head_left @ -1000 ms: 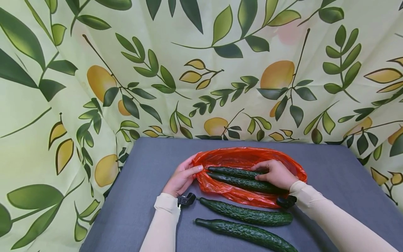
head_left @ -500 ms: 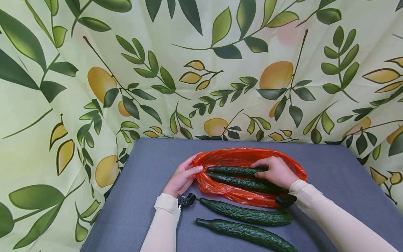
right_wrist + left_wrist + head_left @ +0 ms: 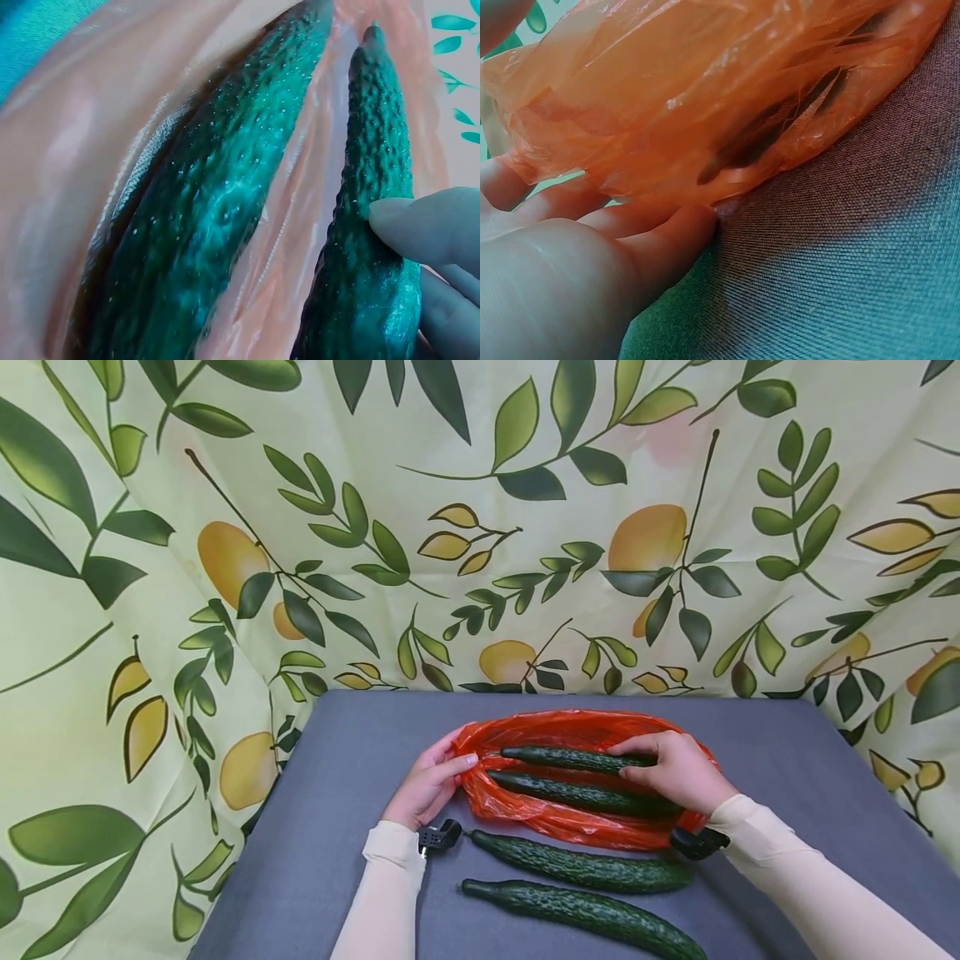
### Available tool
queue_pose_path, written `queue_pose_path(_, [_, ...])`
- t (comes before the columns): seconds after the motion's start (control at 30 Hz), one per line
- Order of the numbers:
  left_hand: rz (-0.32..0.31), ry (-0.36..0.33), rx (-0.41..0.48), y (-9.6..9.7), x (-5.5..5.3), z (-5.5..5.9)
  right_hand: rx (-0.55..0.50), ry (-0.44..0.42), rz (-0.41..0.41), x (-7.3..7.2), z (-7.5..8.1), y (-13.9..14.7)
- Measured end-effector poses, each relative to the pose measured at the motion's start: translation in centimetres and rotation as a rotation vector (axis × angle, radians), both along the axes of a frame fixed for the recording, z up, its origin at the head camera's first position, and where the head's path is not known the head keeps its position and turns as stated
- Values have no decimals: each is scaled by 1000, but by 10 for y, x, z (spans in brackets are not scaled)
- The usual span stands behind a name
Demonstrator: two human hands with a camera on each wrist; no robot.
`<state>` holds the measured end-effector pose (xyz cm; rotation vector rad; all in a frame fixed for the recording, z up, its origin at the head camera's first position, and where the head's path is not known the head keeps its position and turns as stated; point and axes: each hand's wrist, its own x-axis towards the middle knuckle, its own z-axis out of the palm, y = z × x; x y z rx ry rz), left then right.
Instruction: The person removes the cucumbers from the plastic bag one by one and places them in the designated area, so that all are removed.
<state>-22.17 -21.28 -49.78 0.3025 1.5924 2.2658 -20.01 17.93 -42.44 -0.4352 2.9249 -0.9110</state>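
Only my head view shows me two loose cucumbers (image 3: 577, 865) on the worktop (image 3: 300, 893), just beside the red bag (image 3: 536, 817), whose end the left hand (image 3: 429, 781) pinches. My right wrist view shows the right hand (image 3: 678, 768) gripping the farther cucumber (image 3: 349, 247) inside, apart from the nearer cucumber (image 3: 217, 187).

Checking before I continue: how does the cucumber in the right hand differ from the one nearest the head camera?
The held cucumber lies inside the red bag; the nearest cucumber lies outside, on the table. The right hand pinches the held cucumber; neither hand touches the nearest cucumber. Both are long, dark green and rough-skinned.
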Motion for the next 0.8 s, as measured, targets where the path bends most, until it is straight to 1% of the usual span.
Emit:
queue_pose_path(0.13, [6,-4,-4,-1,1,-1,-13,-18,-19,13,5,3])
queue_pose_path(0.3, [8,3,-8,0,0,1,-13,-2,-40,32,10,6])
queue_pose_path(0.4, [4,6,-7,1,-1,2,-41,-20,-55,43,12,8])
queue_pose_path(0.6, [5,5,6,1,-2,2,-95,-39,-57,65,12,6])
queue_pose_path(0.8, [1,3,1,1,0,3,-137,-43,-65,86,9,-3])
